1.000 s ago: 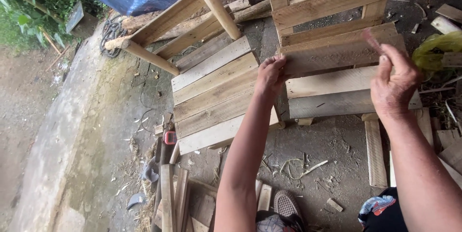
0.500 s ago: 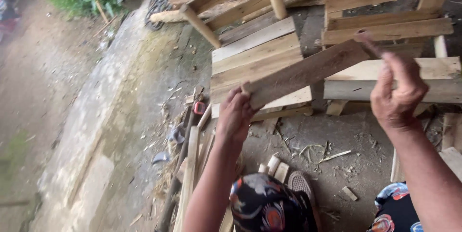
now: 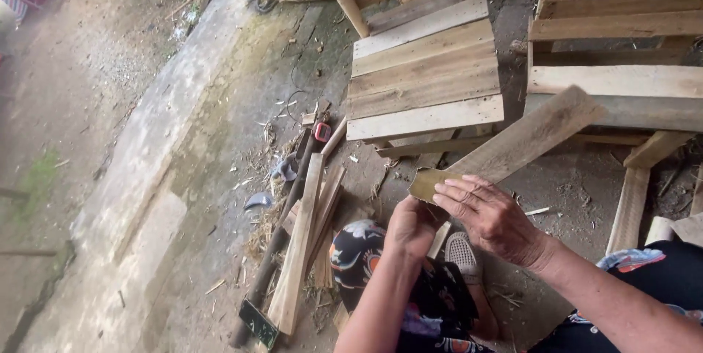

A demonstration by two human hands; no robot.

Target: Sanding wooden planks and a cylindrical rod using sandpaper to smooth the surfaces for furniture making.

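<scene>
The plank (image 3: 512, 146) is a flat, weathered board, stiff and thin, so it should be light enough for one hand and unlikely to bend. Its faces look rough and dry, which should give good grip but may shed splinters. Its near end is dark and ragged, perhaps soft or split, so the sounder hold would be a little further up, across the width, thumb on one face and fingers on the other.

Both hands meet at that near end. The left hand (image 3: 411, 227) is closed under the plank's lower corner, wrapped on the end from below. The right hand (image 3: 492, 217) lies on top of the same end, fingers (image 3: 458, 190) flat and spread over the upper face, pressing rather than curling round; I cannot tell whether its thumb hooks under. The hands are touching or nearly so.

From the hands the plank rises up and to the right, clear of the ground, its far end crossing in front of the pallet frame (image 3: 619, 82). I cannot tell whether it touches the frame.

Left of the plank stands a slatted bench (image 3: 425, 71). Below and left of the plank's near end lies a bundle of sticks (image 3: 304, 236) on the dirt, with a hatchet (image 3: 258, 322) at their near end. A patterned knee (image 3: 359, 247) and a shoe (image 3: 463, 254) sit just under the hands
</scene>
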